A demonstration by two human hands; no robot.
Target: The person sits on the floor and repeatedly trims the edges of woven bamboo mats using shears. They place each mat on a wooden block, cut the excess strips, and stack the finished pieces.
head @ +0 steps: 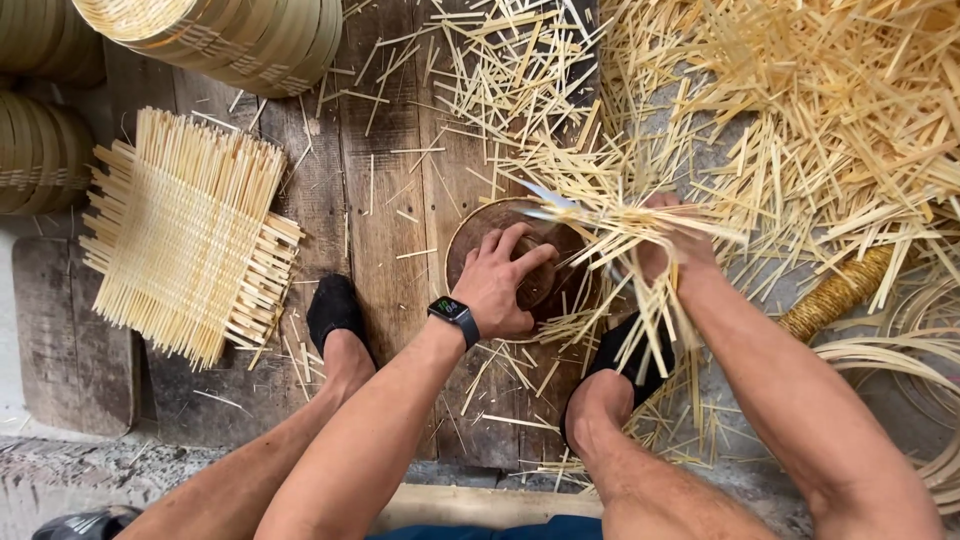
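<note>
Nearest the camera, two bare knees and forearms reached away toward twelve o'clock, with feet in black slippers (336, 310) planted on the worn wooden floorboards (385, 230). The left hand (497, 283), a dark smartwatch (454, 315) on its wrist, lay palm down with fingers (520, 240) spread over a round wooden block (490, 228) at the centre of the view. Just at three o'clock from it, the right hand (668, 250) gripped a bundle of bamboo strips (625, 235), its fingers closed around them; the strips crossed over the block's far edge and splayed down toward five o'clock, and what looked like a pale blade tip showed among them near the block, though it was too blurred to be sure. At nine o'clock a square woven bamboo mat (185, 235) lay flat on the boards, loose ends sticking out on all sides. Farther off, from twelve to three o'clock, a large heap of cut bamboo slivers (800, 110) covered the ground. At eleven o'clock stood stacked round bamboo baskets (225, 35).
</note>
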